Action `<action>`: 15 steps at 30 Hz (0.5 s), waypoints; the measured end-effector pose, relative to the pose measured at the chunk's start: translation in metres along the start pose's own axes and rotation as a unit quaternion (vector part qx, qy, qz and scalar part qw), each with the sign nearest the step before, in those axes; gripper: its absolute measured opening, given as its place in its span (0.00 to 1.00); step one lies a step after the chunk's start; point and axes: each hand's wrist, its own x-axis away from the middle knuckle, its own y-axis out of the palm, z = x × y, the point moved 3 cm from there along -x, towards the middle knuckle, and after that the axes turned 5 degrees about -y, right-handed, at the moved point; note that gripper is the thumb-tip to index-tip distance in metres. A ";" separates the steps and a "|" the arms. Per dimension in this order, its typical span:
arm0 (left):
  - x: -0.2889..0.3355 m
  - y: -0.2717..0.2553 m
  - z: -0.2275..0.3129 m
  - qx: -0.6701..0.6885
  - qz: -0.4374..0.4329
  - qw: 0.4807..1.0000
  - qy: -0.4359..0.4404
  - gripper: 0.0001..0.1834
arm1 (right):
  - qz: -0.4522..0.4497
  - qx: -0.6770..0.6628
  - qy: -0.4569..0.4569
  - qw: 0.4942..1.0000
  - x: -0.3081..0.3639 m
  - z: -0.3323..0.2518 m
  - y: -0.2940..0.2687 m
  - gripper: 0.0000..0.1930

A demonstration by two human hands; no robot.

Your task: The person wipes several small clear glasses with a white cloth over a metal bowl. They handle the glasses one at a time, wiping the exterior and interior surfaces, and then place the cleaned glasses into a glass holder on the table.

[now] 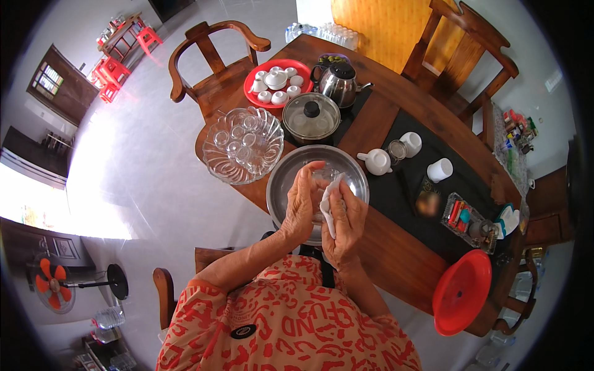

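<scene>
The patterned shirt (291, 315) occupies the nearest position; both bare forearms extend forward from it, the hands meeting above the metal basin (276, 201); the right hand (346, 219) has its fingers closed on a white cloth (328, 207), which stands in a folded strip between the palms; the left hand (300, 207) is raised opposite, fingers upright and slightly curved, palm toward the cloth; a clear glass piece (323, 177) shows between the hands, and whether the left fingers grip it cannot be told; the basin sits at the near edge of the wooden desk (396, 247); toward the right end of the desk lies a round red dish (465, 294); left of the basin stands a fluted glass bowl (213, 157) containing small clear glasses (240, 139); directly beyond the basin is a lidded pot (303, 127) with a dark knob; on the dark runner to the right are a white teapot (376, 162) and two white cups (440, 170); behind the pot stands a steel kettle (341, 86), with a red tray (252, 83) of white teaware (276, 78) to its left; farther out stand a wooden chair (213, 59) and, across the floor, red stools (112, 71).
</scene>
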 end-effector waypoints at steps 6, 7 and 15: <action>0.004 0.005 0.000 0.044 -0.052 0.998 0.011 0.26 | -0.009 -0.140 0.145 0.979 -0.009 0.015 -0.001 0.21; 0.008 0.009 0.005 0.010 -0.053 0.998 0.031 0.25 | -0.006 -0.210 0.213 0.954 -0.009 0.020 0.000 0.21; -0.002 -0.001 0.010 0.028 0.021 0.999 0.032 0.24 | -0.049 -0.059 0.090 0.993 -0.006 0.003 0.008 0.24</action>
